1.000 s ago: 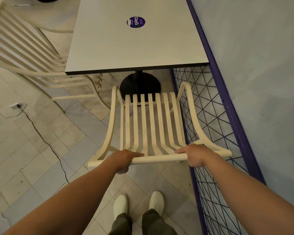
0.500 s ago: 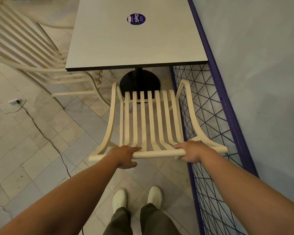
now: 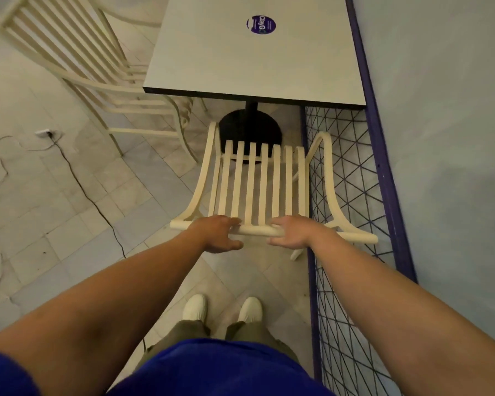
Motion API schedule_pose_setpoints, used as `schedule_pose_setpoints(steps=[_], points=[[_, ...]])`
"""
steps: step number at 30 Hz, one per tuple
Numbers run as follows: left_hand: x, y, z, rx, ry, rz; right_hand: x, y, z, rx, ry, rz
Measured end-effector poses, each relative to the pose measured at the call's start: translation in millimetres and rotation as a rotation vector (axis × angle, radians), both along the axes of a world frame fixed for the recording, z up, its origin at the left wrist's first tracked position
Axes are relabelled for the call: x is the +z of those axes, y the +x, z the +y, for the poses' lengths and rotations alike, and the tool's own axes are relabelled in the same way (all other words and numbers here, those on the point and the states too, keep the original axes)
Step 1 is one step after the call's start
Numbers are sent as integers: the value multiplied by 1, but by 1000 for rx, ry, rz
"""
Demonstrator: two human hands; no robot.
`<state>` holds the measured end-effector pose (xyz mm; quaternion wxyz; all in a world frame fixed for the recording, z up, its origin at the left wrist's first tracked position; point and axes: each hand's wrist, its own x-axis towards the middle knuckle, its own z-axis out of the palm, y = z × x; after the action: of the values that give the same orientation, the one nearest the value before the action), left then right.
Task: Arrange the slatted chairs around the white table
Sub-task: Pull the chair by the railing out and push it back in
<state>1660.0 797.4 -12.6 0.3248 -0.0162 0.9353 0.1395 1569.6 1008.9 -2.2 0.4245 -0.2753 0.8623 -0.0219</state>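
While looking straight down over both arms: pale tiled floor (image 3: 69, 212) taking up the whole left side, grey wall (image 3: 455, 110) along the right. Then the white table (image 3: 255, 58), square top, black post and round base (image 3: 250, 130) underneath, pushed up against a purple rail (image 3: 383, 167) with dark wire mesh (image 3: 352, 224) below it. Round purple sticker (image 3: 261, 24) near the far end of the top.

2 cream slatted chairs here. Far chair (image 3: 77, 70) parked at the table's left side, seat tucked partly under the edge. Near chair (image 3: 260, 181) at the table's near end, facing the base, front edge not quite under the tabletop, right side just beside the mesh.

Left hand (image 3: 216, 234) on the near chair's top rail, fingers draped over it, thumb hanging loose below, so more resting than clamped. Right hand (image 3: 290, 234) on the same rail, fingers curled around it, close to the left one.

Below that, 2 white shoes (image 3: 222, 308) on the tiles, olive trousers, blue shirt. Thin black cable (image 3: 92, 201) snaking across the floor to a small white plug (image 3: 45, 133).
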Motion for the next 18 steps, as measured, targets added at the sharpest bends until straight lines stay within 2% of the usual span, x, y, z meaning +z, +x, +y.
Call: schedule_pose_setpoints(steps=[8, 18], points=[[10, 34, -81, 233, 40, 47, 14, -5, -100, 113, -81, 8], [-10, 79, -241, 440, 69, -48, -1, 10, -295, 284, -100, 4]])
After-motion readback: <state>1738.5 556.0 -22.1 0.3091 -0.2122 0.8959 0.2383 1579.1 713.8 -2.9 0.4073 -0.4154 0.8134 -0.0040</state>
